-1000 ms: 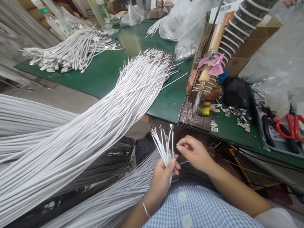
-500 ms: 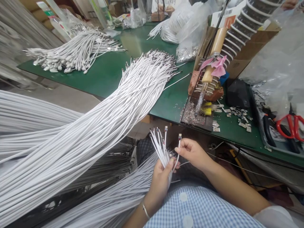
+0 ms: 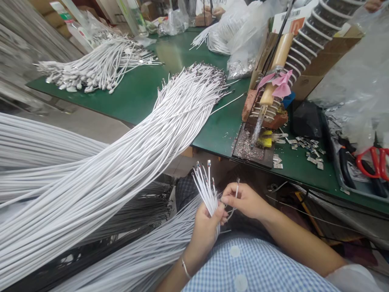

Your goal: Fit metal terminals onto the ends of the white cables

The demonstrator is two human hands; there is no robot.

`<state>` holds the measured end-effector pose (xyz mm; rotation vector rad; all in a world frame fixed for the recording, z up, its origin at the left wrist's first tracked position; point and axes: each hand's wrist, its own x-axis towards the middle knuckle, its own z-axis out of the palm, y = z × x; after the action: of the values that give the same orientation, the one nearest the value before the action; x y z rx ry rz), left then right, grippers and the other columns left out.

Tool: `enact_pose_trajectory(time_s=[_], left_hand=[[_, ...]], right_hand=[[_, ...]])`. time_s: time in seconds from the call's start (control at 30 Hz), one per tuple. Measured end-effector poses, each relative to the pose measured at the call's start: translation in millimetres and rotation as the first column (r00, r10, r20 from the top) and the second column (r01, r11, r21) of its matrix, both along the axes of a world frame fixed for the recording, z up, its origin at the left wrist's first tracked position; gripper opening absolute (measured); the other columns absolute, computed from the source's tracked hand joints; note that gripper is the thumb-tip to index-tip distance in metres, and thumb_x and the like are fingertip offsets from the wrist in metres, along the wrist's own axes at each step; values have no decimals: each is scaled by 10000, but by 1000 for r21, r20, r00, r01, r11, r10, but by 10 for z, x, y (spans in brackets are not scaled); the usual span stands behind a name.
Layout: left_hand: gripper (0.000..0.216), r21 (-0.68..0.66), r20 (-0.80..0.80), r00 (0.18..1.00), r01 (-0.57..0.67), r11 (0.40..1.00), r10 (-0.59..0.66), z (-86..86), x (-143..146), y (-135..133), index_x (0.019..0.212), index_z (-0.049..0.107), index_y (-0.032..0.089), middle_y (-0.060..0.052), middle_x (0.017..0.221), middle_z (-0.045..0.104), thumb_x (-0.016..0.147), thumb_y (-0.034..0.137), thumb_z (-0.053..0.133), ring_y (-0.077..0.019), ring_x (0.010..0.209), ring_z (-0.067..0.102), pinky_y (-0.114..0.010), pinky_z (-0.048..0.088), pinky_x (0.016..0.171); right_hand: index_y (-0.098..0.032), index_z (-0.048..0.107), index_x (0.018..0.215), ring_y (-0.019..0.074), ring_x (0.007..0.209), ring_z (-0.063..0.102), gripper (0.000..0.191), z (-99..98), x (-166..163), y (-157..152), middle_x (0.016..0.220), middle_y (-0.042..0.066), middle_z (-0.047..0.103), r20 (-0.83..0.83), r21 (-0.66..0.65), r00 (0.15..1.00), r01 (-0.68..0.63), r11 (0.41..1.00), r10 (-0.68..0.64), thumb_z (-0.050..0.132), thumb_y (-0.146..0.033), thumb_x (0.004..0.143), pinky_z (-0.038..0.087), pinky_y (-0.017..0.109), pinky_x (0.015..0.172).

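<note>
The left hand (image 3: 206, 223) is closed around a small bunch of white cables (image 3: 204, 186), held low over the lap in front of the table edge, with their stripped, metal-tipped ends fanned upward. The right hand (image 3: 247, 200) pinches one single cable (image 3: 236, 184) between thumb and forefinger, its tip standing just above the knuckles. A second ago that cable was still one of the fan in the left fist; half a second ago the right hand had drawn it out to the side, clear of the others. Now the right hand has dropped and moved back toward the left, so that its thumb meets the left fingertips and the lone cable stands just beside the bunch but apart from it at the tip. The cable's lower run loops under the right palm toward the left fist, so it is separated only at its end. The head has tipped slightly, otherwise nothing on the green table (image 3: 136, 95) has shifted: the large sheaf of white cables (image 3: 146, 142) hangs over the near edge, and the wooden-handled soldering iron (image 3: 275, 67) rests in its stand, tip down over a solder-spattered plate (image 3: 246, 148), with small metal shells (image 3: 306, 150) and red-handled scissors (image 3: 370, 160) further right
</note>
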<state>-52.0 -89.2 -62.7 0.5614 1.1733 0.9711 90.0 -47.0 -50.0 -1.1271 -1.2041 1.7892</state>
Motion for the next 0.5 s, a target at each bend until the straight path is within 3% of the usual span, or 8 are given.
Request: enact_pose_trajectory(time_s=[0.23,0.4,0.5], left_hand=[[203,9,63,998,18,1000,-19,24,4,-16,792,585,156,15,596,613,727,322,681,-94,533,542,-202,416,527],[171,52,82,996,-47,998,43,49,29,-3,797,628,162,15,646,600,737,316,670,-94,584,524,-213,423,583],[206,75,44,999,-17,997,14,60,32,-3,822,633,154,-2,634,612,765,352,633,-111,585,535,-235,432,600]], right_hand=[[-188,433,652,115,459,540,407,-3,-32,-23,502,-31,569,-49,-15,998,-41,999,40,560,-561,755,427,243,473],[-186,430,608,113,500,548,385,40,-16,-4,538,-16,582,-39,13,999,-22,1000,23,583,-502,766,427,244,504],[-202,389,598,127,483,555,390,48,-15,5,488,-33,550,-54,11,998,-27,1000,27,565,-501,778,428,255,495]])
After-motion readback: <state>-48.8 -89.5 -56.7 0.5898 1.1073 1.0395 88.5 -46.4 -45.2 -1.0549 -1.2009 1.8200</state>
